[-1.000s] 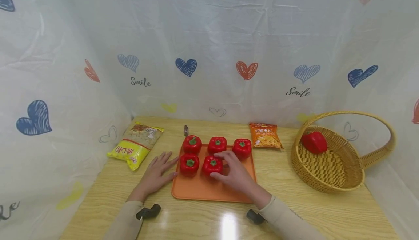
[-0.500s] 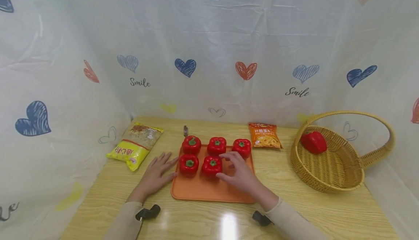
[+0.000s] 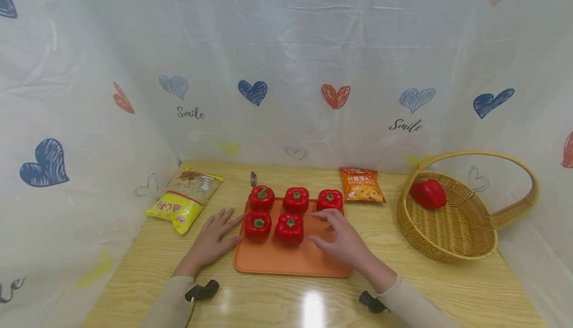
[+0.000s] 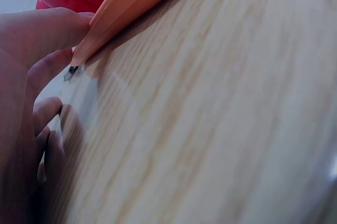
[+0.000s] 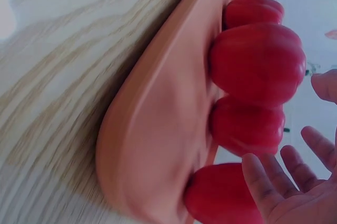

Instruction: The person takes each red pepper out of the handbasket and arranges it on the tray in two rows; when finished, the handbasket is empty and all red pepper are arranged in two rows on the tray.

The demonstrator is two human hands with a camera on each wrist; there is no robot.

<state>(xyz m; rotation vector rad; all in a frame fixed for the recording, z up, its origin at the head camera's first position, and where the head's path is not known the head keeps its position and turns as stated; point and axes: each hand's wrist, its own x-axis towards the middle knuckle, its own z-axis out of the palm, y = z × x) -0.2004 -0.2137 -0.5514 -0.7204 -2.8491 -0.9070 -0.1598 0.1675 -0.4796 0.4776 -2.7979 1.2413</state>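
Several red bell peppers with green stems stand on an orange tray [image 3: 291,263]: three in the back row and two in front. My left hand [image 3: 214,237] lies at the tray's left edge with its fingers spread; in the left wrist view the thumb and a finger touch the tray's rim [image 4: 113,13]. Over the tray's right part hovers my right hand [image 3: 342,238], its fingers loosely bent and nothing in them. It is apart from the front-row bell pepper [image 3: 289,229] to its left and partly covers the back right bell pepper [image 3: 330,199].
A wicker basket [image 3: 405,223] with a tall handle stands at the right, one red bell pepper [image 3: 429,194] inside. An orange snack bag [image 3: 362,185] lies behind the tray's right side. A yellow bag [image 3: 184,199] lies at the left. A small dark object [image 3: 253,179] lies behind the tray.
My right hand has let go of the front-row bell pepper and drawn away to the right. The bell pepper stays on the tray. My left hand has not moved.
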